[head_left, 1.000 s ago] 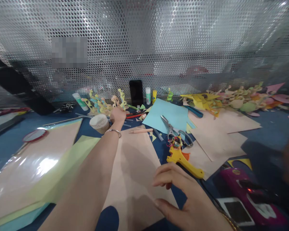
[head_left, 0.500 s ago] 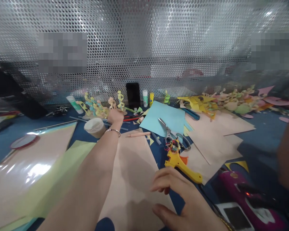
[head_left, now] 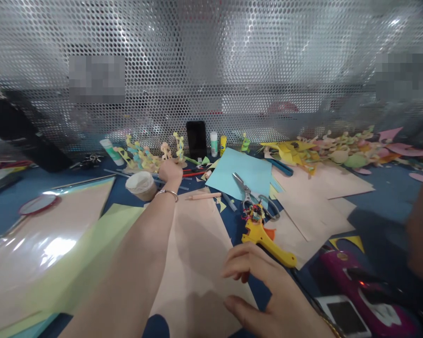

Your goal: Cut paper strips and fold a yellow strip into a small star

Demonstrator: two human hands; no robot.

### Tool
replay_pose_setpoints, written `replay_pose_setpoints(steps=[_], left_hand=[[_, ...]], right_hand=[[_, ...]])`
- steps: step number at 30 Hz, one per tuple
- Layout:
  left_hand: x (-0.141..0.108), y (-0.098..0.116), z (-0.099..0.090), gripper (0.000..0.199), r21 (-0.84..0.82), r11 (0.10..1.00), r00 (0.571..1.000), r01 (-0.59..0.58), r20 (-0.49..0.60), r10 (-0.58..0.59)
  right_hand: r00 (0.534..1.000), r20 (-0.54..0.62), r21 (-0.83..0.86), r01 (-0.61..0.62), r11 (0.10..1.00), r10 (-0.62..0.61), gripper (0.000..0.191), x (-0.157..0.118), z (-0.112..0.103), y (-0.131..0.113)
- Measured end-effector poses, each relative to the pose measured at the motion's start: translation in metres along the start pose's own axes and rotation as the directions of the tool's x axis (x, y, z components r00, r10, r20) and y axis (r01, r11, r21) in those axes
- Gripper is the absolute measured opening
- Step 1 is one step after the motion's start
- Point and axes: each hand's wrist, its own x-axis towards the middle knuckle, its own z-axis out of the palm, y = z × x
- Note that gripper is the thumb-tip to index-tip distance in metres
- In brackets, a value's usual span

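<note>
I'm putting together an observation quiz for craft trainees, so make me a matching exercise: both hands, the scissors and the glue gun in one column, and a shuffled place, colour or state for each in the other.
Column one
1. Left hand
2. Right hand
3. Scissors
4. Glue gun

Column two
A. Yellow, with an orange trigger
B. Stretched toward the back, close to curled paper shapes
C. Lying partly on the blue sheet
D. Nearer the camera, with thumb and index finger apart

Right pairs
1-B, 2-D, 3-C, 4-A
</note>
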Motion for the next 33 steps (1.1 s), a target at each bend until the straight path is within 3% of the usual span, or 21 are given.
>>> replay_pose_setpoints(steps=[11,21,33], left_hand=[[-0.009,-0.002,-0.005,0.032,0.077,0.996,0.999,-0.053,0.002,0.053],[-0.008,-0.012,-0.002,0.031,0.173,0.951,0.966,-0.255,0.003,0.258],[-0.017,-0.012,0.004,0.031,0.273,0.917,0.950,-0.293,-0.023,0.310]], right_hand=[[1.000,-0.018,0.018,0.005,1.000,-0.004,0.035,-0.002,0.001,-0.002],[1.000,-0.011,0.006,0.021,1.000,-0.021,0.032,-0.002,0.001,-0.003],[1.000,0.029,-0.035,0.004,0.999,-0.003,0.036,-0.002,-0.001,0.000]])
